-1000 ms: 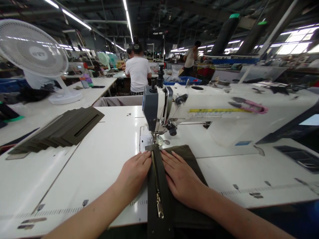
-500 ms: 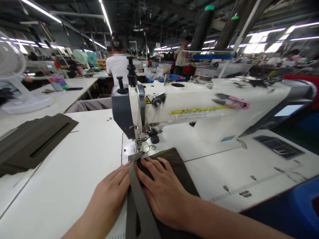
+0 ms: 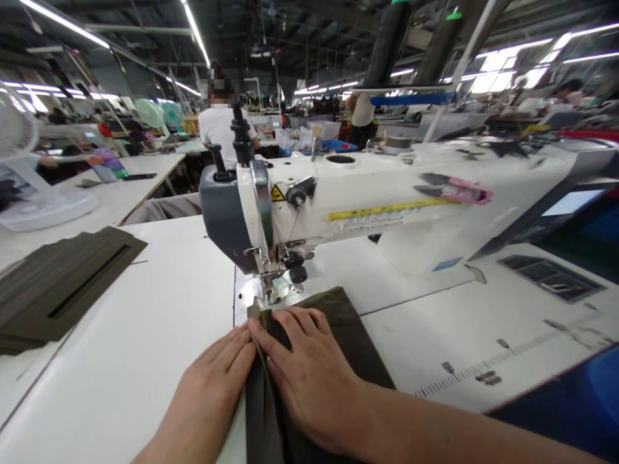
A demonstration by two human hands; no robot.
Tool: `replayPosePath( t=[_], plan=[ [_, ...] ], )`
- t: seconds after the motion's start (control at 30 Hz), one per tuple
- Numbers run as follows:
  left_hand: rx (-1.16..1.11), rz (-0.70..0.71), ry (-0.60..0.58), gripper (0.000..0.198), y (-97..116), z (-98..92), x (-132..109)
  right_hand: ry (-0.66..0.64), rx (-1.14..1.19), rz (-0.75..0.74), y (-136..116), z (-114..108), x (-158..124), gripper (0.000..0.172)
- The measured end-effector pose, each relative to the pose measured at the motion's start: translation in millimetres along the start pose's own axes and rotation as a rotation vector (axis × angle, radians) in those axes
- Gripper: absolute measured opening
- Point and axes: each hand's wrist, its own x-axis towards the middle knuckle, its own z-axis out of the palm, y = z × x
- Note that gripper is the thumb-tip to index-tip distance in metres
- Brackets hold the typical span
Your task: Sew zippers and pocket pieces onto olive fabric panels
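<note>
A dark olive fabric piece point(image 3: 355, 335) with a zipper strip lies on the white sewing table, its front end just under the presser foot point(image 3: 267, 293) of the white sewing machine point(image 3: 367, 200). My left hand point(image 3: 213, 386) lies flat on the left side of the strip, fingers stretched toward the needle. My right hand point(image 3: 304, 374) presses flat on the fabric to the right, its fingertips close to the presser foot. Between the two hands the strip is folded up on edge.
A stack of dark cut fabric pieces point(image 3: 58, 290) lies at the left of the table. Pink thread snips point(image 3: 454, 188) rest on the machine arm. A white fan point(image 3: 29, 187) stands at far left. A person in a white shirt point(image 3: 220, 125) works at the table behind.
The view has shifted closer and to the right. The zipper strip, flat with its teeth showing before, is now folded up between my hands, which have moved nearer to the presser foot.
</note>
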Motion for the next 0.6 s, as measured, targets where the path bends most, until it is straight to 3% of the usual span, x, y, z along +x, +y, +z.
replayPosePath(
  t=[0.3,0.6],
  plan=[
    [0.026,-0.009,0.057,0.033,-7.5,13.9,-11.1,0.01,0.024,0.004,3.1,-0.3,-1.2,0.042],
    [0.036,-0.009,-0.031,0.034,-5.7,2.1,-8.6,0.029,0.014,-0.01,3.2,0.6,-0.8,0.041]
  ],
)
